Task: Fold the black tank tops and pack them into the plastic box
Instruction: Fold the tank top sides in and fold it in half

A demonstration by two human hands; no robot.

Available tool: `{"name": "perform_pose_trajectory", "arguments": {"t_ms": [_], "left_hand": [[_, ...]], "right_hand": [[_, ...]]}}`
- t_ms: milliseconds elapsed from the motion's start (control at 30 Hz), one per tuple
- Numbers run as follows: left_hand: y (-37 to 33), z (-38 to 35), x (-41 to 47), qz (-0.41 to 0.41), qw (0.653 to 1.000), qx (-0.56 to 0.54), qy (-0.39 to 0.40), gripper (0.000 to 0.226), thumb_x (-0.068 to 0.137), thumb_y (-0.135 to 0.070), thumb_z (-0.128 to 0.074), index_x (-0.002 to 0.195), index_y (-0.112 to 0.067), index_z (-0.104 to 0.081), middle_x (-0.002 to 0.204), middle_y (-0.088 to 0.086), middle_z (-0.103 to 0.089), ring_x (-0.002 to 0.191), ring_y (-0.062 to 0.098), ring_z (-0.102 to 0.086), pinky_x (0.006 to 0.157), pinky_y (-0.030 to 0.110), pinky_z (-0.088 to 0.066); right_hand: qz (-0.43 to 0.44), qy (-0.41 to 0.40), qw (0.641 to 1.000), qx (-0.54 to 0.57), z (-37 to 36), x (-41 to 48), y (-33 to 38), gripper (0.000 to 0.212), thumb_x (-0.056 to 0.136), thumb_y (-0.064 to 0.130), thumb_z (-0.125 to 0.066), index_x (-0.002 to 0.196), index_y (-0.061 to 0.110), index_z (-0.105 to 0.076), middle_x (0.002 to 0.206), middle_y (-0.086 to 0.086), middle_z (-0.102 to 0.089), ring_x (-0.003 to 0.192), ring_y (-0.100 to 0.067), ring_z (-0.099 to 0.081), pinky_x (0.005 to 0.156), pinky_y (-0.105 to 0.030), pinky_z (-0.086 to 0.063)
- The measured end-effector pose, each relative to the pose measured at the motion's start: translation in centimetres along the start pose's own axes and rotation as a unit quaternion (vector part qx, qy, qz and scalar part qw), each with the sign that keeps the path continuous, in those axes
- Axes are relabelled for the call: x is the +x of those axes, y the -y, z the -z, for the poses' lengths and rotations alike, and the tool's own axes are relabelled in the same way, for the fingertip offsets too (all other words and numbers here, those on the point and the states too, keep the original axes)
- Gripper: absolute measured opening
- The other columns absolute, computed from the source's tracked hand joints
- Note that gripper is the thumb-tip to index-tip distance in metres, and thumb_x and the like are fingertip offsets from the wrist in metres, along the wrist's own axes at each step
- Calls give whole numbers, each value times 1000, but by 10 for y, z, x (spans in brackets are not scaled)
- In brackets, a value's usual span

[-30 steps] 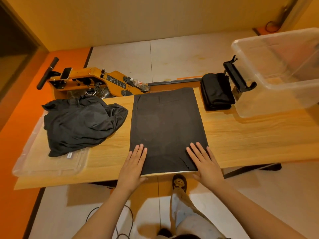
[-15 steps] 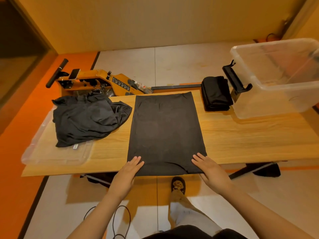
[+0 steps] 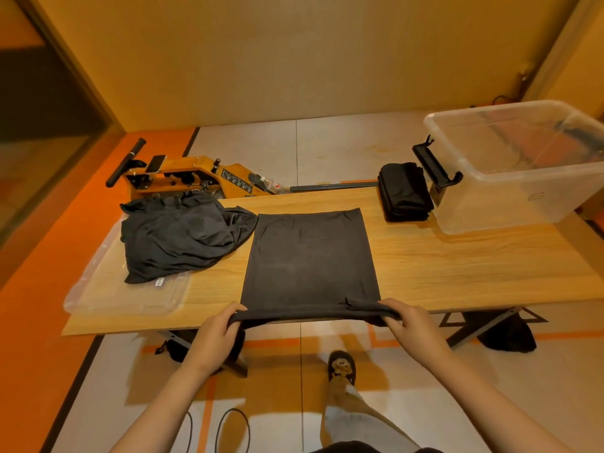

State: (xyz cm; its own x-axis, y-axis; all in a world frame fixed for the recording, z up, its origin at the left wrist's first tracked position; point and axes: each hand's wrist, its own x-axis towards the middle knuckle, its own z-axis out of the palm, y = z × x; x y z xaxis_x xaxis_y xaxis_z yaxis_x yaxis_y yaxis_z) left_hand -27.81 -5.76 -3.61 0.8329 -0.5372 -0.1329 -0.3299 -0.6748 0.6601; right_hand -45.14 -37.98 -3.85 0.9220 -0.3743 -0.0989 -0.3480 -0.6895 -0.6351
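Observation:
A black tank top (image 3: 309,256) lies flat as a rectangle in the middle of the wooden table (image 3: 457,263). My left hand (image 3: 217,331) grips its near left corner and my right hand (image 3: 410,325) grips its near right corner, both lifting the near edge off the table's front. A heap of unfolded black tank tops (image 3: 179,237) sits at the left. A stack of folded black tops (image 3: 405,192) rests at the back right, beside the clear plastic box (image 3: 523,188).
The box's clear lid (image 3: 127,299) lies under the heap at the table's left end. A black clip handle (image 3: 436,166) sticks out from the box. An orange machine (image 3: 196,178) stands on the floor behind the table. My foot (image 3: 341,367) is below the front edge.
My hands slid from lying flat on the top's near part to its near corners and now grip them, raising the near edge. The view has pulled back from the table.

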Motion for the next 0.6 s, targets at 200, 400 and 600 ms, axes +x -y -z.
{"name": "perform_pose_trajectory", "arguments": {"t_ms": [200,400,600], "left_hand": [[7,9,-6,15,1000,-16,1,17,98,-21,-52,95,-36,-58,79,-7,-66,71,12,-63,66,43,-50],[-14,17,26,32,992,-116,-22,18,99,-14,-50,88,-20,-62,85,-11,-65,82,7,-62,66,33,-51],[-30,39,108,38,990,-125,-42,18,99,-13,-51,86,-21,-62,87,-6,-63,83,0,-57,72,26,-46]], "right_hand": [[-3,17,999,51,-1,-9,-1,22,95,17,-58,105,36,-61,90,23,-62,90,5,-58,72,-11,-44],[-17,13,993,120,11,23,0,25,95,17,-57,104,40,-63,98,18,-67,97,1,-60,81,-27,-54],[-15,-1,983,184,31,97,13,28,95,11,-55,105,34,-67,96,25,-66,93,-1,-61,78,-27,-55]]}}
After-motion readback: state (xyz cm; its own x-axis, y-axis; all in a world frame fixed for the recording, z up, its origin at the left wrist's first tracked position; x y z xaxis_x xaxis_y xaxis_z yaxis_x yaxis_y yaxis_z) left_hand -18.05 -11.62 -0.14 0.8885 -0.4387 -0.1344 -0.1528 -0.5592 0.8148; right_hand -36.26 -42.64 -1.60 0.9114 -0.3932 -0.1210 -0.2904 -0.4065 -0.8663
